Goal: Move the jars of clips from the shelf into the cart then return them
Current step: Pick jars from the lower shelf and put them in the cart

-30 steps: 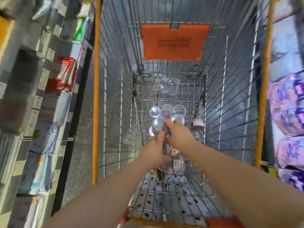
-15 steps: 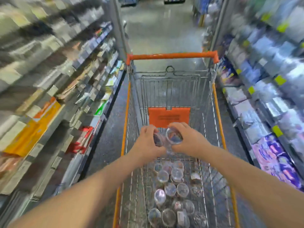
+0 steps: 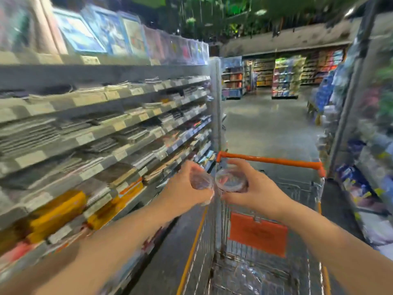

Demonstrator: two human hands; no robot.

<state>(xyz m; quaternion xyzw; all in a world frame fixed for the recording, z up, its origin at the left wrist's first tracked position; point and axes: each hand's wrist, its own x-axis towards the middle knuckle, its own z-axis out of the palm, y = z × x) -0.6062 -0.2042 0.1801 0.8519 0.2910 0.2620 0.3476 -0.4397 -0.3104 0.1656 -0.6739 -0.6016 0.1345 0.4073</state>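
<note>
My left hand grips a small clear jar of clips, and my right hand grips a second clear jar of clips with its round lid facing me. Both jars are held side by side, almost touching, above the front left corner of the wire cart. The stationery shelf runs along the left of my hands. The cart's bottom is blurred, with faint clear shapes in it.
An orange flap hangs inside the cart. Shelves of packaged goods line the right side. The aisle floor stretches ahead to more racks at the back.
Both hands have lifted a jar each out of the cart and risen leftward toward the shelf. My view has swung up from the cart's floor to the aisle.
</note>
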